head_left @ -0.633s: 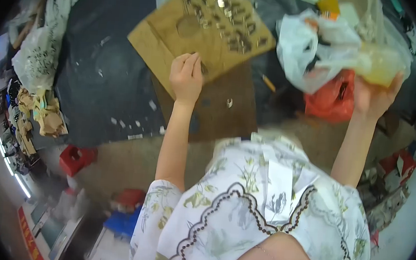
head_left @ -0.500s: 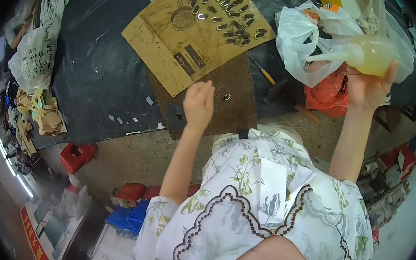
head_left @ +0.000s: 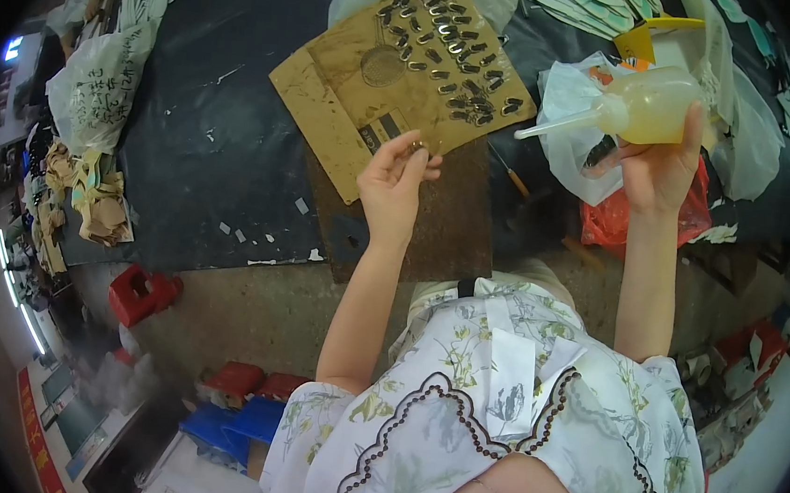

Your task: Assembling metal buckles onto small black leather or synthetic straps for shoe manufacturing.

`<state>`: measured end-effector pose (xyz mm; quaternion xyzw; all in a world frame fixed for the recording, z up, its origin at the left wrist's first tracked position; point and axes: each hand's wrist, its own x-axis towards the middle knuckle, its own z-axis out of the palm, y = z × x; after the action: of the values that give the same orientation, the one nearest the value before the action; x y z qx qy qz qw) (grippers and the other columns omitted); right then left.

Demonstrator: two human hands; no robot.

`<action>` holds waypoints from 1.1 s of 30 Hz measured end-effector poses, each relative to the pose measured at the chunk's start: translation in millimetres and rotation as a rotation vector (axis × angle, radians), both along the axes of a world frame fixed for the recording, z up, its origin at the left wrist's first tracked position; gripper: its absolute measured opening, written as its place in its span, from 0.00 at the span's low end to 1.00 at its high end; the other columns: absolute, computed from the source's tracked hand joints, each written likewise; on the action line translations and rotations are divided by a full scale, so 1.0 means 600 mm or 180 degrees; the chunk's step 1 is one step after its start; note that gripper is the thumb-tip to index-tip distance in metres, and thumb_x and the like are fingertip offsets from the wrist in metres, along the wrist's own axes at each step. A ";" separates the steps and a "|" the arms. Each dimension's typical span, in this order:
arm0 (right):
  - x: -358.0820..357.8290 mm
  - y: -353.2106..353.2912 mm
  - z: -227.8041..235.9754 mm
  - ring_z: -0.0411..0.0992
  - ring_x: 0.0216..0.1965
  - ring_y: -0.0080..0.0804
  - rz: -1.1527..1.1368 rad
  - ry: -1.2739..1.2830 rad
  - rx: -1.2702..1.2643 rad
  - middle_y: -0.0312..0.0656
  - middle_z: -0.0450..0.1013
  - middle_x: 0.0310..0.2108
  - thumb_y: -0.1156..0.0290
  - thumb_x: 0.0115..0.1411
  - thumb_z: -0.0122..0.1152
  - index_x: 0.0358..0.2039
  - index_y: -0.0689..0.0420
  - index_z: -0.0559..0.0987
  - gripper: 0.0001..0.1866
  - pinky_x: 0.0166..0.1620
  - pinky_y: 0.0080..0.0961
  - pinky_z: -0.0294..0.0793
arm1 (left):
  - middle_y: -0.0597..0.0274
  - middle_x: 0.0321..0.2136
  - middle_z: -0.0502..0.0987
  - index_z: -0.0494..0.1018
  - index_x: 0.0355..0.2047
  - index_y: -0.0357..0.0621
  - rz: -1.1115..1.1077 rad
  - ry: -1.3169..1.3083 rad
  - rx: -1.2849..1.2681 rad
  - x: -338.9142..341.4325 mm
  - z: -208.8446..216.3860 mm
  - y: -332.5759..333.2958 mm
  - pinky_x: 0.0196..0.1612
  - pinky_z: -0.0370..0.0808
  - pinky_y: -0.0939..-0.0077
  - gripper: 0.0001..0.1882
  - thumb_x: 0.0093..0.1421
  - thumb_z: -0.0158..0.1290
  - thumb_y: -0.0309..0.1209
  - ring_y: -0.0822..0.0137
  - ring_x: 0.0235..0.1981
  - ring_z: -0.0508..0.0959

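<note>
My left hand (head_left: 390,197) is raised above the near corner of a brown cardboard sheet (head_left: 329,86), thumb and fingers pinched on a small oval metal ring (head_left: 418,145). Many dark, shiny oval metal pieces (head_left: 449,33) lie spread over the far right part of that cardboard. Under its near edge is a brown work board (head_left: 460,201). On the right, my right hand (head_left: 662,174) holds a translucent squeeze bottle (head_left: 649,111) of yellowish liquid from below. The bottle lies sideways, its long nozzle pointing left toward the cardboard.
Between cardboard and bags lies a thin tool with a yellow handle (head_left: 517,181). A white plastic bag (head_left: 563,92) and a red bag (head_left: 694,216) sit beneath the bottle. Behind them stands a yellow box (head_left: 653,32). A wrapped bundle (head_left: 99,84) lies at left, a red stool (head_left: 140,296) below.
The small ring that lay on the brown board is now between my left fingers, raised toward the cardboard. My right hand has brought the bottle leftward, off the white bag.
</note>
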<state>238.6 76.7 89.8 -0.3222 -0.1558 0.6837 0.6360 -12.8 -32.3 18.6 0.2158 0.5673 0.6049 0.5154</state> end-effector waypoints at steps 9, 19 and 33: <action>-0.028 0.001 0.055 0.70 0.45 0.29 -0.0409 -0.0844 0.0828 0.36 0.70 0.43 0.57 0.56 0.57 0.47 0.57 0.69 0.22 0.47 0.29 0.69 | 0.58 0.29 0.76 0.71 0.35 0.34 0.0304 -0.0590 0.0445 0.010 0.123 0.032 0.35 0.77 0.78 0.06 0.55 0.52 0.19 0.69 0.30 0.77; -0.001 -0.012 0.041 0.64 0.53 0.34 -0.0326 -0.1316 0.1394 0.38 0.66 0.51 0.48 0.54 0.56 0.54 0.57 0.64 0.33 0.56 0.36 0.61 | 0.58 0.26 0.76 0.71 0.32 0.33 0.0226 -0.0950 0.0381 0.024 0.158 0.022 0.32 0.75 0.78 0.05 0.54 0.53 0.21 0.70 0.26 0.76; -0.025 -0.007 0.063 0.65 0.52 0.34 -0.0268 -0.1542 0.1574 0.39 0.67 0.50 0.48 0.54 0.57 0.53 0.58 0.65 0.33 0.55 0.36 0.64 | 0.59 0.25 0.76 0.72 0.32 0.34 0.0157 -0.0999 0.0401 0.020 0.161 0.026 0.31 0.74 0.79 0.05 0.54 0.54 0.21 0.71 0.25 0.76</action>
<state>223.8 72.2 127.8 -0.3174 -0.4497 0.5021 0.6670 -0.9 -16.9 115.5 0.1366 0.4459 0.6780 0.5681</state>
